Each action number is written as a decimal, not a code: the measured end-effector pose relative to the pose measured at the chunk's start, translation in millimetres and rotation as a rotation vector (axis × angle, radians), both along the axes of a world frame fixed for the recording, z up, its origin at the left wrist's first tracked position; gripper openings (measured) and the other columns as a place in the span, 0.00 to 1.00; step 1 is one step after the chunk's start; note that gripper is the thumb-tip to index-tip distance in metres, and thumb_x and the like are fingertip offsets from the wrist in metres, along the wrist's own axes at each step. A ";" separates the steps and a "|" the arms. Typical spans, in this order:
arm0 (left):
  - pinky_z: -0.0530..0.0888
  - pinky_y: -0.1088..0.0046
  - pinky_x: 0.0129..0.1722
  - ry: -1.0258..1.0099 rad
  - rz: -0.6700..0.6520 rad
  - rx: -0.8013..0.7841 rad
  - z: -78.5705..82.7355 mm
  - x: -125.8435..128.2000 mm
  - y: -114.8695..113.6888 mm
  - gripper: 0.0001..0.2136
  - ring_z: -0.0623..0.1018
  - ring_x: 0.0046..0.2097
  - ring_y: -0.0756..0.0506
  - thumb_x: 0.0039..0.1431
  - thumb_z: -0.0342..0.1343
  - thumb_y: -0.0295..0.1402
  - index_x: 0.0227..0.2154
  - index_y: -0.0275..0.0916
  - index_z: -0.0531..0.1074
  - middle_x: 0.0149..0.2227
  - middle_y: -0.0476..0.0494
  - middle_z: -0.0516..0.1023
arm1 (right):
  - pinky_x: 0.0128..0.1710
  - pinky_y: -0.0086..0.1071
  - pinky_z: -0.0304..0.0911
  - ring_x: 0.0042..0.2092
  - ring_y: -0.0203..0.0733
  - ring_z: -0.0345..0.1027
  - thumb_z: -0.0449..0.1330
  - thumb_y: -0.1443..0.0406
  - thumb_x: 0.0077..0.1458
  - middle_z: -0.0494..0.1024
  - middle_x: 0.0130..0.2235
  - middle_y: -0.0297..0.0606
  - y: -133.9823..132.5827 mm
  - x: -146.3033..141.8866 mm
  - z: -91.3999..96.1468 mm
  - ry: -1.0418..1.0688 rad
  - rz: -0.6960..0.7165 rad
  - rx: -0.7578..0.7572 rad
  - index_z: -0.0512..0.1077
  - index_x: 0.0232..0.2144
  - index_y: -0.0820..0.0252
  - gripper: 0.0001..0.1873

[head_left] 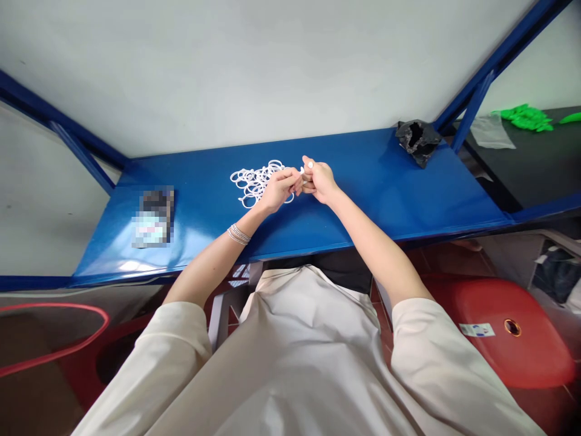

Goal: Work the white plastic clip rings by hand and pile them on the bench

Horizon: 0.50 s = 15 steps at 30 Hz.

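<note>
Grip: left hand [280,191], right hand [318,180] pinching white piece [302,171]; rings [256,183] beside.

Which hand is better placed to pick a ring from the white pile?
Left, probably: the left hand sits against the pile of white rings, while the right hand lies farther off, with the left hand between it and the pile.

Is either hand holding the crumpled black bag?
No, the crumpled black bag lies on the blue bench, apart from the left hand and the right hand.
</note>
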<state>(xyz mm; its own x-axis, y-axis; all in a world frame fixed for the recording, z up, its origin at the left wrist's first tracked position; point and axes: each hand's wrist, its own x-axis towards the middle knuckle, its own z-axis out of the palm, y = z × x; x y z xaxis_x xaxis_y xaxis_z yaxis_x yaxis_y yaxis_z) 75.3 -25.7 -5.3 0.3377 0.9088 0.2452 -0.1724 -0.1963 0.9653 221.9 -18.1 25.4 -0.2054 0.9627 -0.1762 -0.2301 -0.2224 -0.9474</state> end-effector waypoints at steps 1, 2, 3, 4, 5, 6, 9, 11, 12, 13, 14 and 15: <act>0.73 0.68 0.28 0.001 -0.002 0.005 0.1 -0.1 -0.6 0.25 0.70 0.27 0.50 0.64 0.68 0.50 0.21 0.42 0.66 0.23 0.48 0.68 | 0.16 0.25 0.41 0.19 0.26 0.35 0.65 0.37 0.69 0.45 0.18 0.19 0.2 0.8 0.1 0.002 0.002 0.004 0.46 0.25 0.50 0.40; 0.73 0.68 0.29 0.004 -0.007 0.014 -0.1 -0.4 -1.1 0.25 0.70 0.27 0.49 0.65 0.68 0.51 0.22 0.42 0.66 0.24 0.48 0.69 | 0.16 0.25 0.41 0.19 0.26 0.35 0.65 0.36 0.68 0.45 0.18 0.19 0.5 1.5 0.0 0.002 0.003 0.007 0.46 0.24 0.50 0.41; 0.73 0.68 0.29 0.007 -0.013 0.027 -0.6 -1.0 -1.3 0.25 0.70 0.27 0.49 0.65 0.68 0.52 0.22 0.42 0.66 0.24 0.48 0.69 | 0.16 0.25 0.40 0.19 0.26 0.35 0.65 0.36 0.68 0.46 0.18 0.19 0.8 2.0 -0.3 0.002 0.000 0.010 0.46 0.24 0.50 0.41; 0.73 0.68 0.29 0.009 -0.017 0.043 -1.4 -1.7 -1.3 0.26 0.71 0.27 0.49 0.65 0.68 0.53 0.22 0.42 0.67 0.24 0.48 0.70 | 0.16 0.25 0.40 0.19 0.26 0.35 0.65 0.36 0.68 0.46 0.18 0.19 1.2 2.4 -0.9 -0.001 -0.005 0.013 0.46 0.24 0.51 0.41; 0.73 0.68 0.29 0.015 -0.016 0.062 -2.6 -2.7 -1.0 0.26 0.71 0.27 0.50 0.66 0.68 0.54 0.22 0.42 0.68 0.24 0.48 0.70 | 0.16 0.25 0.40 0.19 0.26 0.35 0.66 0.36 0.67 0.46 0.18 0.19 1.7 2.7 -1.7 -0.007 -0.009 0.016 0.46 0.24 0.51 0.41; 0.73 0.69 0.29 0.029 -0.007 0.079 -4.0 -3.7 -0.6 0.25 0.72 0.27 0.50 0.66 0.68 0.55 0.23 0.42 0.70 0.24 0.49 0.71 | 0.16 0.25 0.40 0.19 0.26 0.35 0.66 0.36 0.67 0.46 0.18 0.19 2.4 3.0 -3.0 -0.017 -0.015 0.023 0.47 0.24 0.51 0.41; 0.72 0.71 0.28 0.112 0.052 0.115 -9.0 -6.7 1.1 0.23 0.72 0.26 0.51 0.68 0.66 0.55 0.27 0.41 0.77 0.24 0.49 0.74 | 0.16 0.25 0.41 0.19 0.28 0.40 0.67 0.36 0.66 0.48 0.18 0.20 5.9 4.0 -9.3 -0.071 -0.035 0.063 0.49 0.25 0.50 0.40; 0.70 0.72 0.26 0.160 0.088 0.126 -12.2 -7.6 1.8 0.23 0.72 0.24 0.52 0.69 0.66 0.56 0.30 0.41 0.79 0.25 0.48 0.76 | 0.17 0.26 0.43 0.19 0.30 0.46 0.66 0.36 0.67 0.50 0.18 0.22 8.9 5.5 -15.2 -0.133 -0.053 0.102 0.51 0.24 0.51 0.39; 0.69 0.72 0.25 0.168 0.099 0.129 -13.5 -7.7 1.9 0.23 0.72 0.24 0.52 0.69 0.66 0.57 0.31 0.41 0.80 0.25 0.48 0.77 | 0.17 0.27 0.44 0.19 0.31 0.49 0.65 0.35 0.67 0.51 0.18 0.23 10.3 6.6 -18.2 -0.176 -0.065 0.132 0.52 0.23 0.51 0.39; 0.69 0.73 0.24 0.168 0.108 0.130 -14.8 -7.5 2.1 0.24 0.73 0.24 0.52 0.68 0.66 0.58 0.32 0.41 0.80 0.25 0.47 0.77 | 0.18 0.27 0.45 0.20 0.31 0.51 0.64 0.35 0.68 0.53 0.18 0.25 11.7 8.0 -21.2 -0.226 -0.077 0.172 0.53 0.22 0.51 0.39; 0.69 0.73 0.24 0.163 0.117 0.130 -15.9 -7.1 2.2 0.25 0.74 0.24 0.52 0.68 0.67 0.60 0.32 0.41 0.80 0.26 0.47 0.78 | 0.19 0.28 0.47 0.20 0.32 0.53 0.63 0.35 0.68 0.55 0.18 0.26 12.9 9.4 -24.0 -0.280 -0.088 0.223 0.53 0.21 0.52 0.39; 0.71 0.74 0.24 0.155 0.125 0.129 -16.8 -6.6 2.4 0.25 0.75 0.24 0.52 0.67 0.67 0.61 0.33 0.40 0.80 0.26 0.46 0.79 | 0.19 0.29 0.49 0.21 0.33 0.55 0.62 0.34 0.68 0.57 0.18 0.28 13.9 10.8 -26.6 -0.333 -0.099 0.279 0.54 0.20 0.52 0.40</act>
